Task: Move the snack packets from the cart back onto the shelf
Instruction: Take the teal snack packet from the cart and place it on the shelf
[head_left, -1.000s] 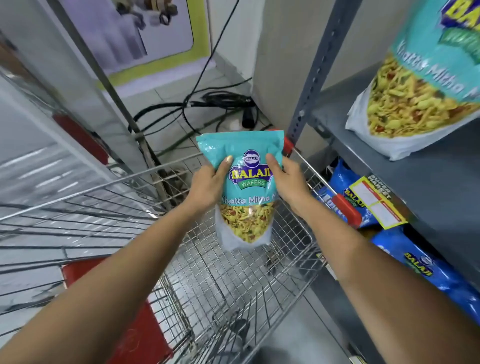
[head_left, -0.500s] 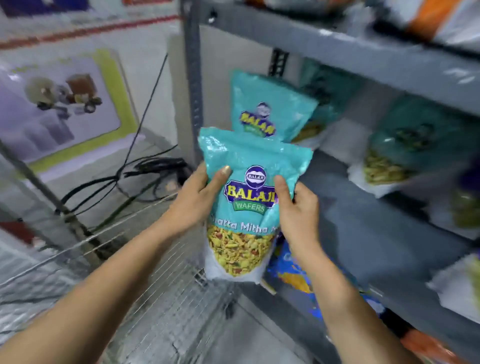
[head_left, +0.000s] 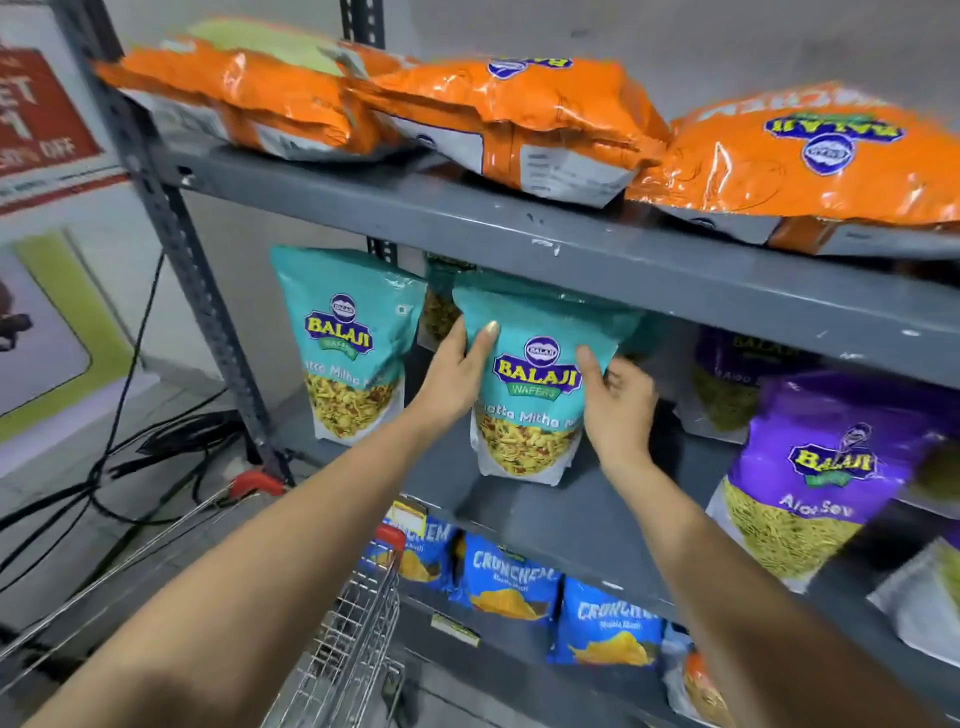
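Both hands are wrapped around one teal snack packet (head_left: 530, 384): the left hand (head_left: 454, 376) on its left edge, the right hand (head_left: 618, 410) on its right edge. It is held upright, long side up and down, label facing out, its bottom on the middle shelf (head_left: 566, 512). Another teal packet (head_left: 345, 345) stands just left of the left hand. Orange packets (head_left: 514, 114) lie above the hands. The cart (head_left: 358, 631) is seen below the arms. Half a second ago the packet was held in front of the shelf.

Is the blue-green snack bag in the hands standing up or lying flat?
Standing up. The snack bag has its logo on top and its bottom on the shelf, held between both hands.
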